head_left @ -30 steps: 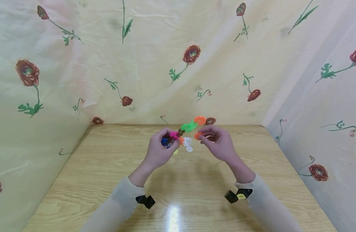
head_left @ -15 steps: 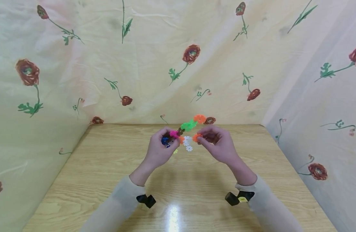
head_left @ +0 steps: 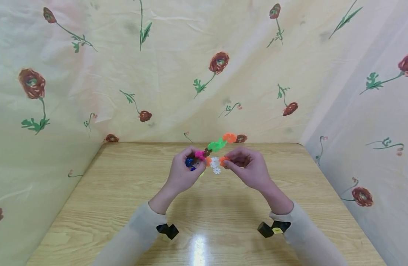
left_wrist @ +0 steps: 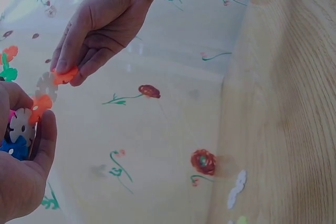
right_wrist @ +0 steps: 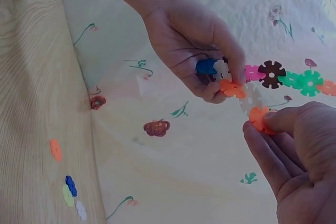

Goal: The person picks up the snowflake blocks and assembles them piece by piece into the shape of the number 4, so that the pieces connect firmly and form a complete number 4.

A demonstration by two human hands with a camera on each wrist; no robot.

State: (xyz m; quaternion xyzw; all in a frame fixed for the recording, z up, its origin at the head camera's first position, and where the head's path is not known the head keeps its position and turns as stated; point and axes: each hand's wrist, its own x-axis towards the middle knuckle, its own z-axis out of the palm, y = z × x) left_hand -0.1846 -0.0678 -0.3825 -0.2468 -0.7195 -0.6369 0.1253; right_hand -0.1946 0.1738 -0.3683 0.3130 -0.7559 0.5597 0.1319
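Observation:
In the head view my left hand (head_left: 185, 171) grips a chain of linked snowflake discs. From it one branch runs up to the right: a pink disc (right_wrist: 254, 73), a brown disc (right_wrist: 272, 74), green discs (right_wrist: 310, 82) and an orange end. Between the left fingers a blue disc (right_wrist: 206, 66) is partly hidden. A second branch has an orange disc (right_wrist: 232, 88) and a whitish disc (right_wrist: 251, 98). My right hand (head_left: 252, 168) pinches another orange disc (right_wrist: 260, 120) against the whitish disc's edge; whether their slots are joined I cannot tell.
Loose discs lie on the wooden table (head_left: 210, 207): in the right wrist view an orange one (right_wrist: 56, 150), a dark blue one (right_wrist: 71, 185), a pale yellow one (right_wrist: 68, 195) and a white one (right_wrist: 81, 211). Flower-patterned cloth (head_left: 177, 74) stands behind and at both sides.
My right hand has moved slightly left and down, bringing its orange disc to the whitish disc on the chain. The left hand stays nearly still with its grip on the chain.

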